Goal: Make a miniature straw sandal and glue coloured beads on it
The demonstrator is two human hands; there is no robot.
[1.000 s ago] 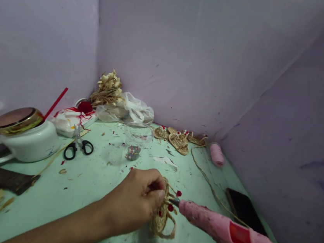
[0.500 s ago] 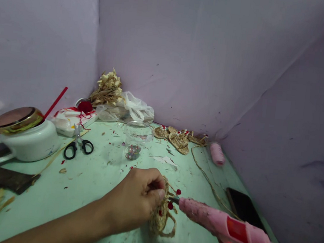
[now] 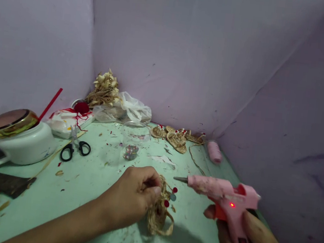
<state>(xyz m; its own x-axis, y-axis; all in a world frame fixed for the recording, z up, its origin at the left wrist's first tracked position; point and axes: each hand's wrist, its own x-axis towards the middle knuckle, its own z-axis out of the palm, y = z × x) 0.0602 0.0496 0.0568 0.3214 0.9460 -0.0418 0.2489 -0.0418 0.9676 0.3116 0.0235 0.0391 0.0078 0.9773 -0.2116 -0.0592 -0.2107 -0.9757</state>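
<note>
My left hand (image 3: pixel 134 196) is closed, pinching a small woven jute piece (image 3: pixel 160 211) that lies on the pale green table (image 3: pixel 90 183). Red beads (image 3: pixel 166 203) sit on the jute beside my fingertips. In my right hand (image 3: pixel 248 240) I grip a pink hot glue gun (image 3: pixel 224 195), its red light on. The gun's metal nozzle (image 3: pixel 179 179) points left and hangs a little above and to the right of the jute piece, not touching it.
A clear cup with beads (image 3: pixel 132 141), black scissors (image 3: pixel 74 149), a white pot with a gold lid (image 3: pixel 16 136), finished jute pieces (image 3: pixel 177 138), a pink thread spool (image 3: pixel 213 151), a plastic bag (image 3: pixel 128 111) and dried husks (image 3: pixel 103 87) lie around. Purple walls close the back and right.
My right hand has lifted the glue gun up and back from the jute piece and tilted it level; the nozzle no longer touches the beads. My left hand stays put.
</note>
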